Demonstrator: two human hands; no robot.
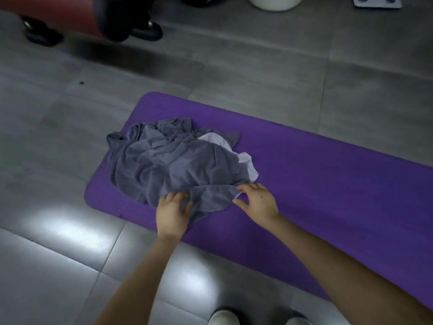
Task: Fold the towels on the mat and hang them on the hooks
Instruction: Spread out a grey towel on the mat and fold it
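A crumpled pile of grey towels (168, 160) lies on the left end of a purple mat (316, 174) spread on the floor. A paler lilac towel (246, 160) pokes out from under the pile at its right side. My left hand (172, 213) grips the near edge of the top grey towel, fingers curled into the cloth. My right hand (256, 200) pinches the same near edge a little to the right, at a corner of the cloth. No hooks are in view.
Grey tiled floor (70, 137) surrounds the mat. A red and black piece of equipment on wheels (93, 22) stands at the back left. A white basket (275, 2) sits at the back, with a white flat object (377, 2) to its right. My shoes (225, 316) show at the bottom.
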